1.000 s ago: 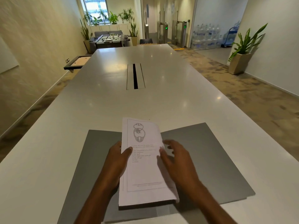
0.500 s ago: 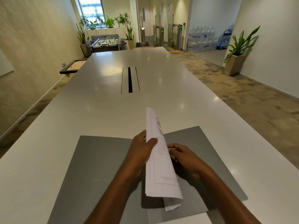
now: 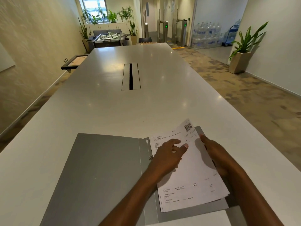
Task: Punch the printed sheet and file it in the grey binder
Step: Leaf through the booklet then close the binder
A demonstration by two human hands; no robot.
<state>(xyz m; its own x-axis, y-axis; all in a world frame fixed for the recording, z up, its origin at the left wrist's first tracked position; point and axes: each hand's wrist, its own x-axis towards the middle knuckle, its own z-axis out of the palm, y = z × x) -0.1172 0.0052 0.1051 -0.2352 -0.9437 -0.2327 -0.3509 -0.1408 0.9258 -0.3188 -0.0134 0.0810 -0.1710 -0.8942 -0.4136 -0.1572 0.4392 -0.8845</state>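
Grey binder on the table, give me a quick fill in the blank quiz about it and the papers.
1. The grey binder lies ____ on the white table.
2. The stack of papers rests on the binder's ____ half.
3. The top sheet's far corner carries a ____ code.
4. The left hand lies ____ on the papers.

Missing: open; right; QR; flat

A long white table (image 3: pixel 104 111) carries an open grey binder (image 3: pixel 101 168) at its near edge; a slot (image 3: pixel 131 76) runs mid-table.
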